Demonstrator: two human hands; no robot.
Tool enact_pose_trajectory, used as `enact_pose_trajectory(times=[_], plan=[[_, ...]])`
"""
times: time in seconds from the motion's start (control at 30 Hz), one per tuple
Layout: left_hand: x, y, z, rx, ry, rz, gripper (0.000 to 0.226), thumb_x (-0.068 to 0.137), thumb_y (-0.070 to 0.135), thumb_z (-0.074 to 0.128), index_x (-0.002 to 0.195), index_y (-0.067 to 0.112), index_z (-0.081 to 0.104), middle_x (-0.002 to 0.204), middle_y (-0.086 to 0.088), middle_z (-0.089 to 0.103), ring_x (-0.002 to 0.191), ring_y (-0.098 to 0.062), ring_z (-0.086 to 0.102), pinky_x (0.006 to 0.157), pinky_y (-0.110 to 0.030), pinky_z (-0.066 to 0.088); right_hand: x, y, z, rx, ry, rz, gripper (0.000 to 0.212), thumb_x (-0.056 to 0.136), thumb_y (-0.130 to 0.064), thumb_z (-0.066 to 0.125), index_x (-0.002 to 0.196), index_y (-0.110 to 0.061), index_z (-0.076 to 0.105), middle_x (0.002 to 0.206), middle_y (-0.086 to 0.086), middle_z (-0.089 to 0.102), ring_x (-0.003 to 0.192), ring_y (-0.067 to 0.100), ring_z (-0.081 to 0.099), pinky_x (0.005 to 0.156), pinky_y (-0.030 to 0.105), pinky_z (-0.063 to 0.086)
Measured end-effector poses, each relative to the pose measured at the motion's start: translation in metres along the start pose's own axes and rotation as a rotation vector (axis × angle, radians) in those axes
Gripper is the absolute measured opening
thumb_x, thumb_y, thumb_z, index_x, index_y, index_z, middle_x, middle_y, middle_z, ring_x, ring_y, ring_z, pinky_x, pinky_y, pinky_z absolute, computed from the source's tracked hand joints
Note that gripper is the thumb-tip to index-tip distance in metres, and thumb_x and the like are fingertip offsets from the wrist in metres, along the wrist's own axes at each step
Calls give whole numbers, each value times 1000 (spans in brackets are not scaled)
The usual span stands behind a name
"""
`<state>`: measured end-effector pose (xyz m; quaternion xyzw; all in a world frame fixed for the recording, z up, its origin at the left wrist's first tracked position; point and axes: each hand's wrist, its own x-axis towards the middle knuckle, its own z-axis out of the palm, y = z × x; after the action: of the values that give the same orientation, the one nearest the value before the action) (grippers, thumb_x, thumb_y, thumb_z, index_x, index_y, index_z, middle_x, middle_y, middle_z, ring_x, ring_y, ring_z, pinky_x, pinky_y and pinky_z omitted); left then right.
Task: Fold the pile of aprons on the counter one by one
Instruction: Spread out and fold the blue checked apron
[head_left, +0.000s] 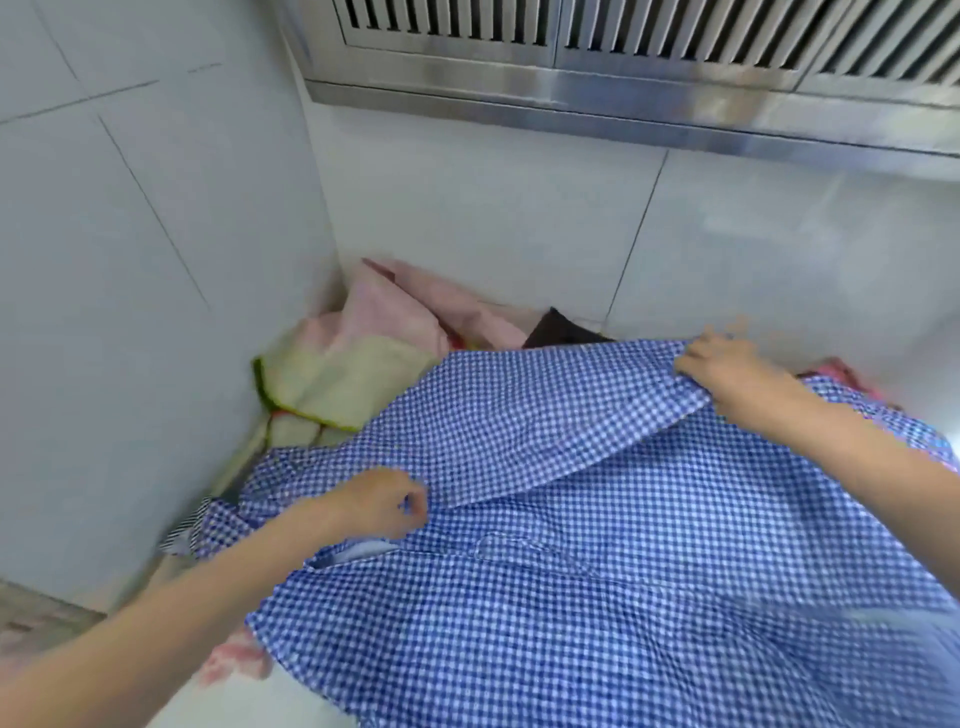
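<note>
On the counter, in a white-tiled corner below a steel vent hood, your left hand and right hand each pinch the spread blue gingham apron; a pile of aprons lies behind it.

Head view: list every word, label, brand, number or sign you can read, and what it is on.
None readable: no lettering shows on the blue checked apron, the pile of aprons, the tiled wall or the steel hood.
</note>
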<state>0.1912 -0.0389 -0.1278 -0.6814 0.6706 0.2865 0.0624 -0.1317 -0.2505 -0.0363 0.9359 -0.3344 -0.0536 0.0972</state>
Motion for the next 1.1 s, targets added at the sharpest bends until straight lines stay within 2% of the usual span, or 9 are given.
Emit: enact_pose_trajectory(times=[0.07,0.2,0.37,0.53,0.7,0.8,0.97,1.07,1.1], plan=[[5,2,-2,-150,82,-39,11,94,17,52,89,17,62,87,8,62,76,-10,61,61,-13,39,-27,1,20,-195,-27,-33,54,33,8,83,82,-10,67,80,10,63,73,34,63,56,39,52],[35,-10,-18,-202,369,-208,20,93,11,52,111,3,59,110,-9,61,102,-25,59,85,-27,43,-67,-5,47,-315,-428,79,52,93,-13,52,141,-22,33,145,6,28,135,26,26,105,40,27],[59,-16,-10,-66,102,-380,49,94,21,51,139,9,34,137,-13,42,110,-23,52,86,-29,43,-66,1,51,149,-759,301,72,82,-62,56,140,-23,37,140,2,32,129,25,29,106,37,26],[65,-22,-11,-87,173,-505,52,97,25,46,142,8,25,137,-14,39,120,-32,46,96,-37,42,-24,3,48,342,-428,285,48,92,-37,57,132,-13,47,135,9,44,120,21,45,101,28,34],[75,-23,-18,-520,278,-564,48,101,27,39,140,2,29,78,5,41,65,-11,44,57,-26,35,29,-28,49,523,-396,282,70,92,-22,59,148,-9,19,154,7,19,130,23,41,103,28,35],[82,-28,-23,-637,318,-558,48,99,30,45,135,-1,39,78,3,46,68,-12,46,62,-29,34,59,-44,59,650,-436,329,75,92,-17,58,150,-11,11,156,6,12,86,18,60,68,23,53],[76,-40,-47,-817,145,-377,33,87,29,66,112,8,63,108,-2,65,103,-24,61,91,-32,46,82,-46,79,729,-433,432,57,90,-12,60,140,-12,32,130,10,39,66,19,58,57,28,51],[77,-46,-66,-782,202,-263,33,81,25,72,108,8,63,105,-1,65,97,-20,61,89,-32,45,84,-38,80,728,-496,417,9,91,-12,61,97,-7,56,72,5,51,51,15,48,48,24,40],[79,-48,-73,-742,286,-250,27,81,24,73,98,6,62,95,-2,65,90,-20,60,82,-31,44,86,-36,78,732,-452,426,11,91,-12,61,82,-9,55,64,4,49,50,16,47,50,25,41]])
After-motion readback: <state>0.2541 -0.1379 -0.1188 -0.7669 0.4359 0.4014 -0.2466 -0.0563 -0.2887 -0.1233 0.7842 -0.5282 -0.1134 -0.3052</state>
